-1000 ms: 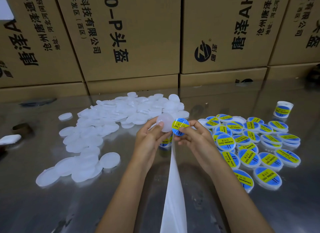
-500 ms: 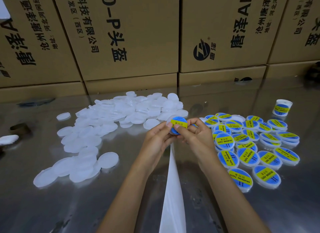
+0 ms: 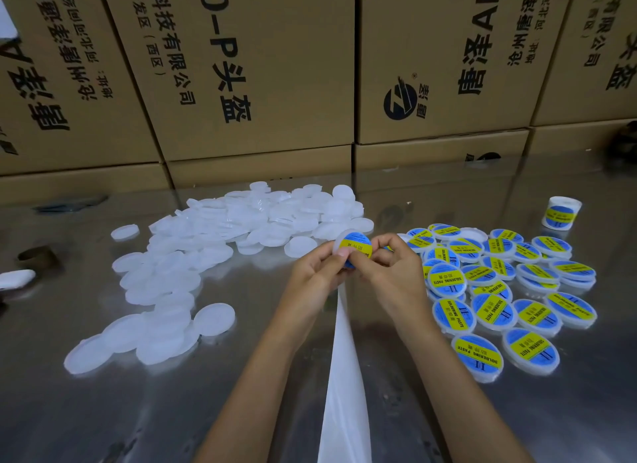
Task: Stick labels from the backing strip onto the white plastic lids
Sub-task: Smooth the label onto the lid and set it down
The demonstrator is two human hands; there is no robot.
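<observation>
Here the cardboard boxes [image 3: 258, 69] wall off the far edge of our shiny table [image 3: 103, 411], with a heap of bare white lids [image 3: 193, 266] to our left and a spread of labelled lids [image 3: 499, 290] to our right. Between them our left hand [image 3: 315, 276] and right hand [image 3: 389, 273] pinch one lid [image 3: 353, 247], fingers curled round its rim, its blue-and-yellow label [image 3: 355, 244] facing us, while the white backing strip [image 3: 344, 376] trails toward us.

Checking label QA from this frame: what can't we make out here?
Head view only:
- Label's lower edge on the held lid: covered by left hand and right hand fingers.
- Backing strip: top hidden behind hands, bottom cut by frame edge.
- Plain lids in the pile: overlapping, uncountable.
</observation>
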